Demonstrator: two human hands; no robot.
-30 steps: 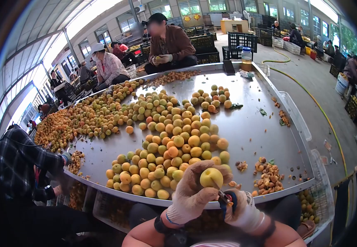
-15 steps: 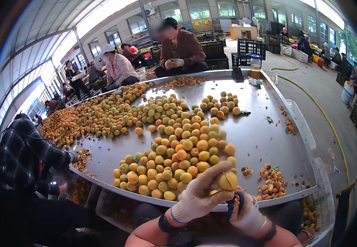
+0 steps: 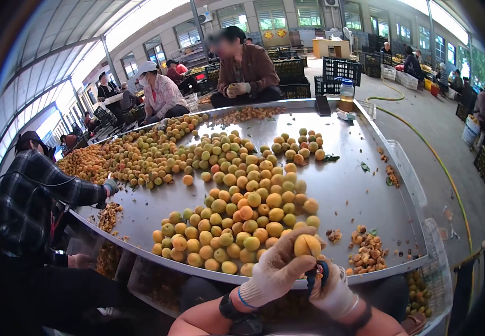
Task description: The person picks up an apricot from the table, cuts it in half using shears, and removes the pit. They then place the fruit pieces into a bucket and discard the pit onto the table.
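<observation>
At the near edge of the metal table (image 3: 365, 190), my left hand (image 3: 279, 269), in a white glove with a brown palm, holds a yellow apricot (image 3: 307, 245) with a dark line across its skin. Close below the fruit, my right hand (image 3: 334, 291), also gloved, is closed round a small dark blue tool (image 3: 316, 274) with something red on it; its working end is hard to make out. A large pile of apricots (image 3: 242, 207) lies beyond my left hand. To the right of my hands is a heap of brownish pits and scraps (image 3: 369, 251).
A co-worker in a checked shirt (image 3: 35, 185) reaches over the table's left side. Two people (image 3: 248, 67) sit across it. A bottle (image 3: 346, 95) and a dark phone (image 3: 323, 105) stand near the far right corner. Crates (image 3: 340, 73) and a yellow hose (image 3: 432, 151) lie beyond.
The apricot in my left hand has turned, and its cut line looks different. The co-worker at left has raised their head and reached further over the table. The far co-worker's hands shifted slightly.
</observation>
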